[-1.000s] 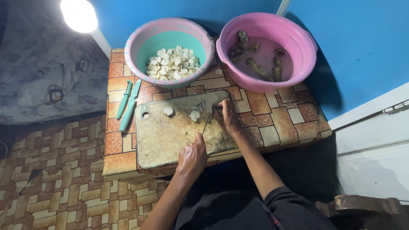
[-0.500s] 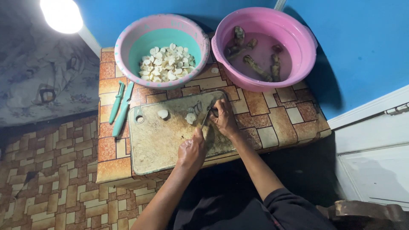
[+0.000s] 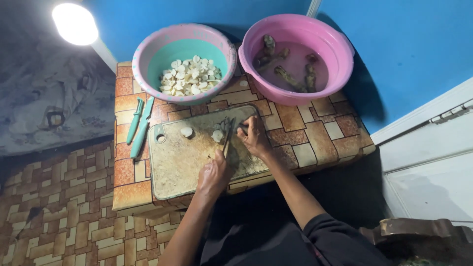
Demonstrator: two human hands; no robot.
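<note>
On a low table (image 3: 300, 148) covered in brick-patterned vinyl, against a blue wall (image 3: 404, 44), lies a worn cutting board (image 3: 182, 162). The left hand (image 3: 214, 173) grips a knife (image 3: 228, 140); the right hand (image 3: 254, 139) pinches the piece being sliced.

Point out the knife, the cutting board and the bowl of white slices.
knife (image 3: 228, 140), head view, on the blade.
cutting board (image 3: 177, 165), head view, on its bare middle.
bowl of white slices (image 3: 148, 56), head view, on its left rim.

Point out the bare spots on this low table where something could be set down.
Free: the tabletop right of the cutting board, below the pink basin; the board's lower left. Crowded: the board's top right, where left hand, right hand and knife work.
</note>
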